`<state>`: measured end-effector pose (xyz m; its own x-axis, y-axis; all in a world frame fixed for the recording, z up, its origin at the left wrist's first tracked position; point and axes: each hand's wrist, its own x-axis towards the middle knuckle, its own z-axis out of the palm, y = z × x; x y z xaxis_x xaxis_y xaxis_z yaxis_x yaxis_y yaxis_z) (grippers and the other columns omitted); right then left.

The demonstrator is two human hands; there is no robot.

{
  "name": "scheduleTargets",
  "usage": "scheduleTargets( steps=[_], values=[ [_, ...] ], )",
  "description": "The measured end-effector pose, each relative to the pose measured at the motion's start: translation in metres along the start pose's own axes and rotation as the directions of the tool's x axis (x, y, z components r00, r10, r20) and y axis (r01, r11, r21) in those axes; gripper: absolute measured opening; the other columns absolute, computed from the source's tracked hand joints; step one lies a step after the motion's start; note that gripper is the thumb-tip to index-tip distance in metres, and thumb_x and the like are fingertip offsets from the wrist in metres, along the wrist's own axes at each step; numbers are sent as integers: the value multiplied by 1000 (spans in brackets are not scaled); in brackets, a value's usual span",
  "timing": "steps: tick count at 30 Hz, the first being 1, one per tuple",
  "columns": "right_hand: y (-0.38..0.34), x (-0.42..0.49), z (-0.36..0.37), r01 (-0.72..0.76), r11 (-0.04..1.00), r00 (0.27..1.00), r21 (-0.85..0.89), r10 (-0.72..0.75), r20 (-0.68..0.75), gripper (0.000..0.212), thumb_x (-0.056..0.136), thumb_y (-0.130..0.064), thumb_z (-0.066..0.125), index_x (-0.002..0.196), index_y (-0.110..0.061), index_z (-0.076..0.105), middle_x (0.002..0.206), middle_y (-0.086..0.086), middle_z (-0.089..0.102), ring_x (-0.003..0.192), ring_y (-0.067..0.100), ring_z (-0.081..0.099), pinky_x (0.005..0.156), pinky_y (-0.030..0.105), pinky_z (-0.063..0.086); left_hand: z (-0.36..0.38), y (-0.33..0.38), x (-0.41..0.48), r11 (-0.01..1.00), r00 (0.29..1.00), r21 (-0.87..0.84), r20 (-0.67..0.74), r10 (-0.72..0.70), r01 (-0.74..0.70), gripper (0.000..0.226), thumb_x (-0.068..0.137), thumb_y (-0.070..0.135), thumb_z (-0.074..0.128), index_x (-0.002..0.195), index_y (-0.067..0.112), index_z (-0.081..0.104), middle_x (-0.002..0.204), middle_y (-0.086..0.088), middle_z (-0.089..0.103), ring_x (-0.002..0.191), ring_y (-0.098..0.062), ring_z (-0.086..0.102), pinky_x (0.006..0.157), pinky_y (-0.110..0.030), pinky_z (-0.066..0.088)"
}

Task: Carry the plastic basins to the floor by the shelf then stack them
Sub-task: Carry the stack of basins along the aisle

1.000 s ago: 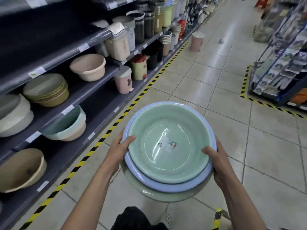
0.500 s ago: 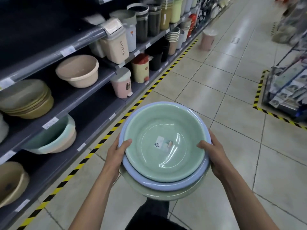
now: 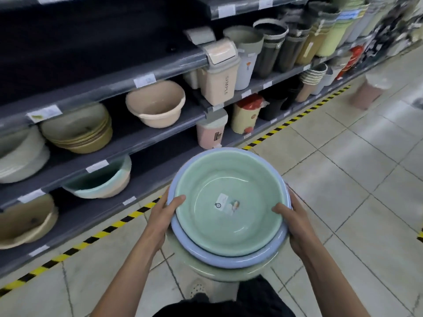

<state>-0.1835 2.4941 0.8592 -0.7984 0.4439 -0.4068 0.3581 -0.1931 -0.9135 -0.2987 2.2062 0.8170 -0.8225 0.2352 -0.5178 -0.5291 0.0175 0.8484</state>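
Basins (image 3: pixel 229 202) low centre of frame, 3 nested, green on top | left hand (image 3: pixel 166 216) and right hand (image 3: pixel 295 223) clamp opposite rims, thumbs hooked inside | likely light, stiff, slick plastic; rims give surest hold | shelf (image 3: pixel 137 138) fills left side, floor (image 3: pixel 354 179) on right.

light: bright, even | shelf (image 3: pixel 137 143) recesses dark | edges blurred, curved | centre sharp
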Motion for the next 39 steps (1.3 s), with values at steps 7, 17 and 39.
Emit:
scheduleTargets(
  steps=[7,17,39],
  values=[
    [-40,174,45,-45,996,960,-75,64,274,54,84,2,58,121,-38,64,112,-2,73,100,22,70,78,40,56,6,33,80,989,953,-135,-301,25,-68,30,87,29,69,118,31,68,108,4,76,98,-19,73,86,-40,55],
    [-82,358,117,-62,983,863,-170,139,485,60,82,9,58,124,-34,63,118,1,70,105,27,67,82,45,55,14,65,180,950,835,-263,-550,-4,-168,45,86,21,72,128,31,63,118,-1,73,107,-24,70,92,-45,53],
    [171,618,243,-133,918,858,-373,295,420,68,82,11,60,132,-36,58,122,-3,69,112,27,65,92,48,53,-114,-143,482,927,834,-375,-514,-203,-5,68,62,41,82,127,40,62,120,4,72,108,-24,69,97,-50,52]
  ],
)
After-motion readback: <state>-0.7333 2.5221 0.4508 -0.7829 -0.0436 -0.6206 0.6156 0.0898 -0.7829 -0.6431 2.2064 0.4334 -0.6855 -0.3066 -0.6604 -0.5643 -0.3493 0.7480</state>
